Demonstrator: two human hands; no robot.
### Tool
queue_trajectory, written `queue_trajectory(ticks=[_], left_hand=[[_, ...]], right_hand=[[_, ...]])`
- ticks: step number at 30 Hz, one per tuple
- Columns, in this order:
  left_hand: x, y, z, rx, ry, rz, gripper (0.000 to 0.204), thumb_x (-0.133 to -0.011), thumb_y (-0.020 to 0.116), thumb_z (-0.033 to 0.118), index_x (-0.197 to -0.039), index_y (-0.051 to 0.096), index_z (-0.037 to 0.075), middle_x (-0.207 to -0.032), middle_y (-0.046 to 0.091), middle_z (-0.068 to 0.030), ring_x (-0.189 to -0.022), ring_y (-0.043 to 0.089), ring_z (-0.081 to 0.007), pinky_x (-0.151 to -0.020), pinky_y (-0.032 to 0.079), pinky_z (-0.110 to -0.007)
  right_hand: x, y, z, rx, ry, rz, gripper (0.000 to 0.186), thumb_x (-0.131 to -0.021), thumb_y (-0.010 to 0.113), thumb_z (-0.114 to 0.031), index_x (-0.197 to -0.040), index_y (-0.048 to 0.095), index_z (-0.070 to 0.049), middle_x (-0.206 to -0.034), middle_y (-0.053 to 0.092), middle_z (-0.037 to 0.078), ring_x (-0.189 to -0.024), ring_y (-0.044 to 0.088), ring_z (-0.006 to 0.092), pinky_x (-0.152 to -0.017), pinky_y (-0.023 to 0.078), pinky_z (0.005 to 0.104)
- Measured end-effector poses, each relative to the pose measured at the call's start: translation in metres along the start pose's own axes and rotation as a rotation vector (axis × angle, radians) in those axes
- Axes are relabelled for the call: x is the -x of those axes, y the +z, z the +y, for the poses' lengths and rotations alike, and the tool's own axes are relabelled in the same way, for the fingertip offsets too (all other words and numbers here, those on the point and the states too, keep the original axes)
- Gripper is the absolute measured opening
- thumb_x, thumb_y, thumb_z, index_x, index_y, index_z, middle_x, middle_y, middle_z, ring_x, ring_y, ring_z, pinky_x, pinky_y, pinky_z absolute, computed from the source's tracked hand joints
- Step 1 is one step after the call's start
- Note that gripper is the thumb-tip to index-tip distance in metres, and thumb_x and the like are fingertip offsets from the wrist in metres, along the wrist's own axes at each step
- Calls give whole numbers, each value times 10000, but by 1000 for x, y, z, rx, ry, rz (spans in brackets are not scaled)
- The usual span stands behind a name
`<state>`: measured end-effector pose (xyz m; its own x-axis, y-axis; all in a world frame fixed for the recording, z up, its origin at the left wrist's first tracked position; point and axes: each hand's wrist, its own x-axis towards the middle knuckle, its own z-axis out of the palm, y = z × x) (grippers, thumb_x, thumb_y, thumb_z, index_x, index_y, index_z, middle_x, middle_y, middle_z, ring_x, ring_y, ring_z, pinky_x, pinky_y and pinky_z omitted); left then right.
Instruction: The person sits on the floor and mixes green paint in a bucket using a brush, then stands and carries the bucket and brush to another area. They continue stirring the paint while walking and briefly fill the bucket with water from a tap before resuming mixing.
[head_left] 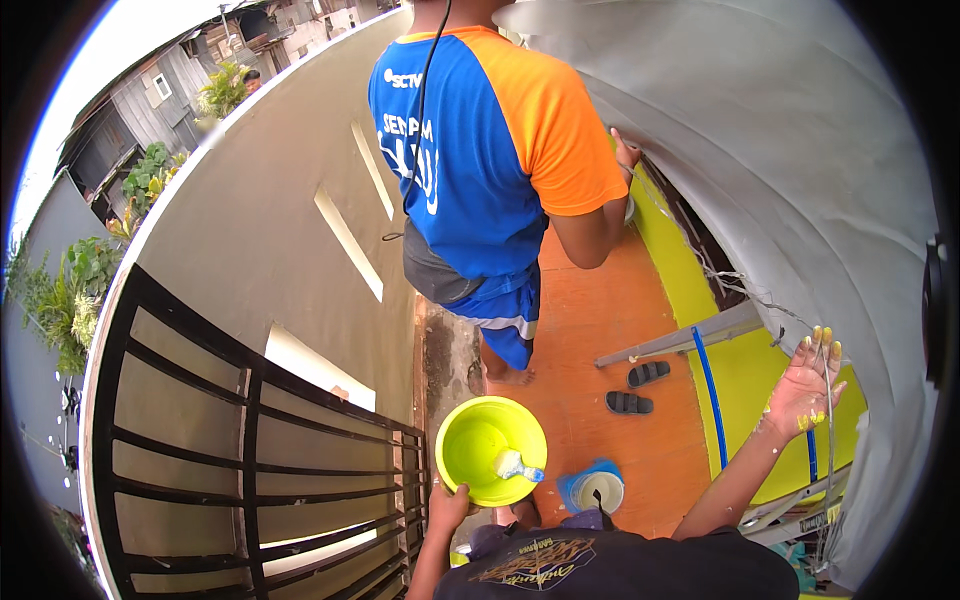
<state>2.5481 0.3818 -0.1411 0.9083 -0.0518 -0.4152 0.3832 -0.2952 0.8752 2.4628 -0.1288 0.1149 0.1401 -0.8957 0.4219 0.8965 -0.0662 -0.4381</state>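
Observation:
My left hand (449, 507) grips the near left rim of a round yellow-green basin (462, 410). Inside it is some yellow-green paint, and a paintbrush (512, 466) with a blue handle leans on the basin's right wall, bristles inward. My right hand (803, 388) is raised at the right, palm showing, fingers stretched out and spotted with yellow paint. A thin cord (829, 425) runs across or just behind those fingers, beside a grey sheet (850, 260). I cannot tell whether the hand touches the sheet.
Ahead stands a person (470, 170) in a blue and orange shirt, one hand at the yellow wall (652, 235). A white bucket (600, 492) and dark sandals (630, 403) are on the orange floor (590, 330). Black railing (250, 440) bounds the left; a grey metal bar (680, 335) juts out right.

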Motion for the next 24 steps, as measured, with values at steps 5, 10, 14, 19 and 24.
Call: queue_trajectory(ticks=[5, 10, 14, 19, 24], left_hand=[[-12, -11, 5, 84, -104, -26, 443, -892, 576, 34, -1325, 493, -10, -1111, 671, -215, -815, 740, -278, -547, 625, -351], [-20, -11, 9, 94, -154, -22, 425, -906, 577, 39, -1319, 486, 4, -1115, 653, -207, -842, 730, -276, -522, 619, -353], [-39, -13, -10, 16, -104, -75, 517, -911, 602, 65, -1395, 425, 36, -1156, 626, -188, -913, 705, -293, -607, 661, -388], [-52, -11, -10, -172, 162, -16, 479, -899, 608, 76, -1355, 477, 10, -1119, 663, -173, -917, 706, -263, -675, 624, -367], [-58, -2, 27, 106, -159, -61, 486, -882, 595, 65, -1351, 485, -1, -1147, 671, -181, -926, 712, -254, -724, 606, -359]], right_hand=[[0, -20, 21, -33, 40, 195, 650, -1048, 448, -437, -1447, 385, 71, -1527, 390, 281, -1433, 377, 403, -1167, 365, 502], [-4, -9, 27, 61, -50, 243, 681, -1054, 401, -461, -1472, 360, 76, -1557, 352, 283, -1454, 343, 406, -1197, 319, 506], [-16, -12, 32, 109, -99, 240, 718, -1059, 371, -467, -1519, 272, 76, -1597, 280, 283, -1491, 279, 409, -1215, 284, 509], [-12, -25, 56, 217, -71, 197, 719, -1062, 373, -455, -1535, 236, 69, -1615, 256, 264, -1505, 248, 416, -1216, 274, 521], [32, -20, 108, 199, 87, 56, 644, -1078, 361, -410, -1529, 266, 39, -1597, 304, 236, -1474, 317, 411, -1196, 307, 526]])
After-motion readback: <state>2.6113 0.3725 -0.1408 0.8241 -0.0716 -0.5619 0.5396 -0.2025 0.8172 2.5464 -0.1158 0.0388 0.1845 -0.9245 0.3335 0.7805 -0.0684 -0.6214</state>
